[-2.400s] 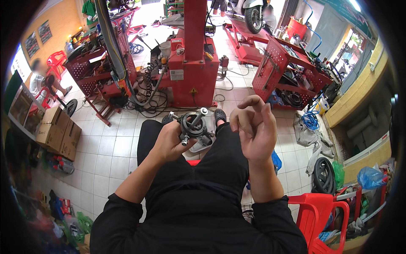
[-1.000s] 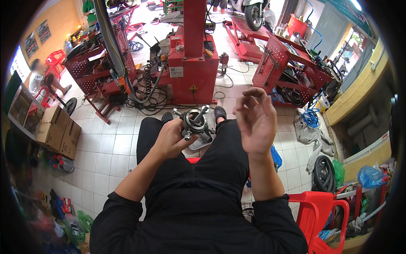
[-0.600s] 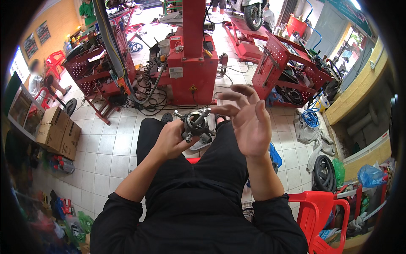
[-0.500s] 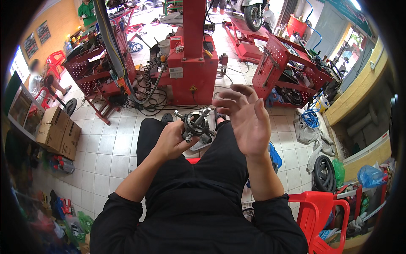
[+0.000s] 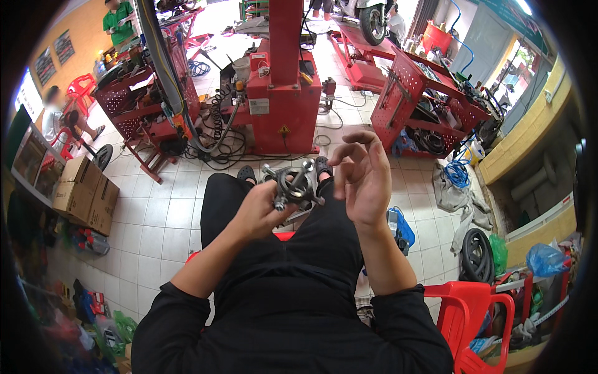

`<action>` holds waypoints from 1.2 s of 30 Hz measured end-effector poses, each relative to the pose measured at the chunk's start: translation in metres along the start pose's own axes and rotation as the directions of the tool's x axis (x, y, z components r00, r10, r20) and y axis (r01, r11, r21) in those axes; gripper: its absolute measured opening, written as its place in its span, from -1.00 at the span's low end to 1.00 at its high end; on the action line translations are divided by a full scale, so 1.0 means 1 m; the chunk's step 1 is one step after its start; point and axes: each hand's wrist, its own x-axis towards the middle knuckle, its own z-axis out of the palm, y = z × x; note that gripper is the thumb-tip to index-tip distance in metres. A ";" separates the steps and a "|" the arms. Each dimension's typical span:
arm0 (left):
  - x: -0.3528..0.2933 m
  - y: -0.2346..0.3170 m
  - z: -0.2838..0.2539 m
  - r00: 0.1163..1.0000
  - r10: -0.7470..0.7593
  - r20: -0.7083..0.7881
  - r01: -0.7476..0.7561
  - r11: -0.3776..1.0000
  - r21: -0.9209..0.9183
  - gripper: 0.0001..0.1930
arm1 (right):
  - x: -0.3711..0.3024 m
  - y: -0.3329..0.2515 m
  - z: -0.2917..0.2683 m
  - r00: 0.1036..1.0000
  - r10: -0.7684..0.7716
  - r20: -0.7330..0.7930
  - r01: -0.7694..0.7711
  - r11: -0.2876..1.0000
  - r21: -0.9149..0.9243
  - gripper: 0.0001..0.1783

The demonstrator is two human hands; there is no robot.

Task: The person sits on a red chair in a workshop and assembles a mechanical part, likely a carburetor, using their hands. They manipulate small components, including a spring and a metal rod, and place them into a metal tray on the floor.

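Over my lap, my left hand [image 5: 256, 210] is closed round a ring-shaped metal part with several bolts [image 5: 295, 187] sticking out of it. The part looks dark grey with shinier bolt ends, and its exact kind is unclear. To the right of it, my right hand [image 5: 364, 181] is raised in the air, apart from the part. Its fingers are bent loosely and spread, with nothing seen in them. Below the part, my black trousers [image 5: 330, 224] cover my legs, and dark clogs [image 5: 322, 167] show on my feet.
Ahead stands a red lift column with a wide base [image 5: 283, 118], hoses and cables around it. Red tool carts [image 5: 430, 103] flank it. Cardboard boxes [image 5: 84, 193] sit at left, a blue basket [image 5: 405, 230] and a red chair [image 5: 464, 305] at right. Two people are at far left.
My right hand has drawn back slightly and turned, its fingers curling more. The metal part has tilted a little in my left hand. The person in green at far left has shifted.
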 end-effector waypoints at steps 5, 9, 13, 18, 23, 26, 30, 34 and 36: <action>0.004 -0.015 -0.011 0.996 0.062 -0.067 -0.052 0.988 0.143 -0.63 | 0.005 0.016 0.033 0.968 -0.187 -0.166 0.163 0.975 -0.151 -0.52; 0.003 -0.006 -0.007 0.997 0.011 -0.082 0.000 0.991 0.131 -0.65 | 0.002 0.006 0.028 0.984 -0.060 -0.165 0.027 0.981 -0.193 -0.52; 0.005 -0.002 -0.008 0.993 -0.081 -0.084 0.075 0.994 -0.078 -0.66 | 0.001 0.005 0.003 0.999 0.003 -0.047 -0.006 0.998 -0.070 -0.53; 0.005 -0.011 -0.008 0.994 0.047 -0.101 -0.037 0.994 0.099 -0.66 | 0.005 0.012 0.034 0.998 -0.021 -0.052 0.025 0.997 0.073 -0.49; 0.004 -0.003 -0.013 0.993 -0.075 -0.092 0.077 0.997 0.022 -0.65 | 0.000 0.005 0.023 0.999 0.015 -0.036 -0.018 0.996 -0.088 -0.51; 0.006 -0.009 -0.013 0.990 -0.055 -0.131 0.051 0.998 -0.036 -0.66 | 0.004 0.002 -0.012 0.984 0.033 0.174 -0.058 0.988 0.140 -0.54; 0.006 -0.009 -0.010 0.991 0.019 -0.129 -0.021 1.000 -0.010 -0.67 | 0.005 0.012 0.017 0.999 -0.037 0.007 0.037 0.999 0.009 -0.55; 0.006 -0.010 -0.010 0.996 -0.013 -0.091 0.016 0.999 0.029 -0.66 | 0.002 0.009 0.039 0.999 0.038 -0.027 -0.036 0.996 0.079 -0.47; 0.005 -0.009 -0.011 0.995 -0.046 -0.093 0.049 0.998 0.031 -0.66 | 0.001 0.008 0.041 0.998 0.047 -0.030 -0.045 0.997 0.062 -0.46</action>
